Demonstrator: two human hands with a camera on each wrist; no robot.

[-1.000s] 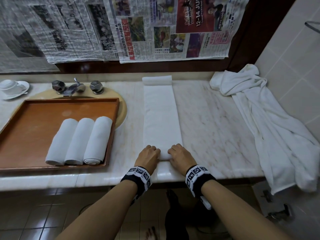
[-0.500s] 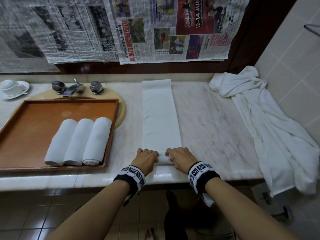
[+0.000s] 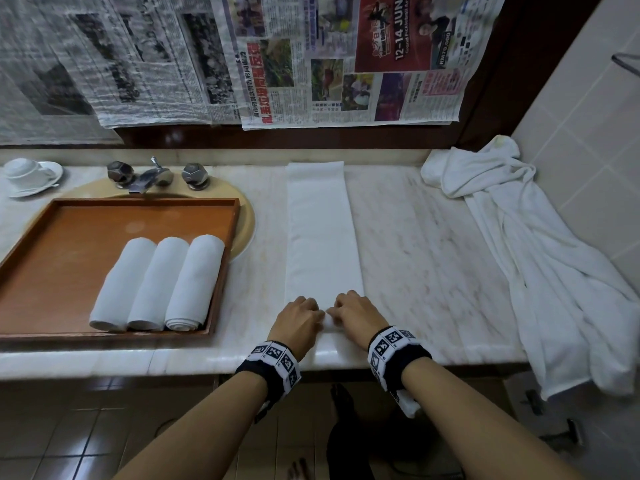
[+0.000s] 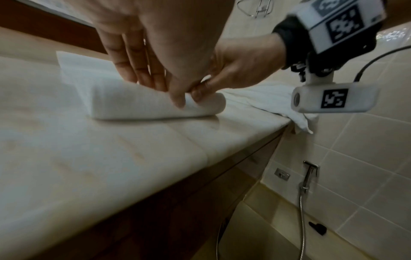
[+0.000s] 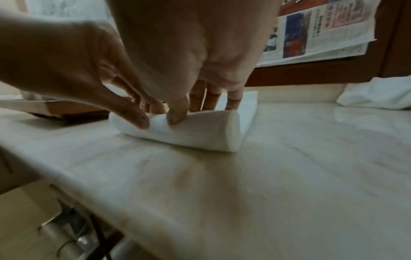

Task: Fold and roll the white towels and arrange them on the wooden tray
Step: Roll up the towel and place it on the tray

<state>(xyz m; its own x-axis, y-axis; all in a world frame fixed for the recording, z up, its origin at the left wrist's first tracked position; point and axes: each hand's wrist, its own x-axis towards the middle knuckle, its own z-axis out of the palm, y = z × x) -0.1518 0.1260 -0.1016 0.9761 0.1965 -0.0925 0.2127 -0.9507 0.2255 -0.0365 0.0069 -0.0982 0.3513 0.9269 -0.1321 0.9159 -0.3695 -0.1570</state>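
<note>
A long folded white towel [image 3: 322,230] lies flat on the marble counter [image 3: 426,258], running away from me. Its near end is wound into a small roll [image 4: 138,105] [image 5: 200,133]. My left hand [image 3: 299,318] [image 4: 164,91] and right hand [image 3: 353,311] [image 5: 186,105] sit side by side on that roll. On each, the fingers curl over the top and the thumb presses the near side. To the left, the wooden tray [image 3: 52,244] holds three rolled white towels [image 3: 157,284] lying side by side at its right end.
A heap of loose white towels [image 3: 519,244] lies at the counter's right end and hangs over its edge. The tray rests over a sink with a tap [image 3: 152,174]. A cup and saucer [image 3: 27,173] stand far left. Newspaper [image 3: 311,64] covers the wall behind.
The far end of the towel has slid off the back ledge toward me, and the flat strip is shorter. Both hands stay near the counter's front edge on the roll.
</note>
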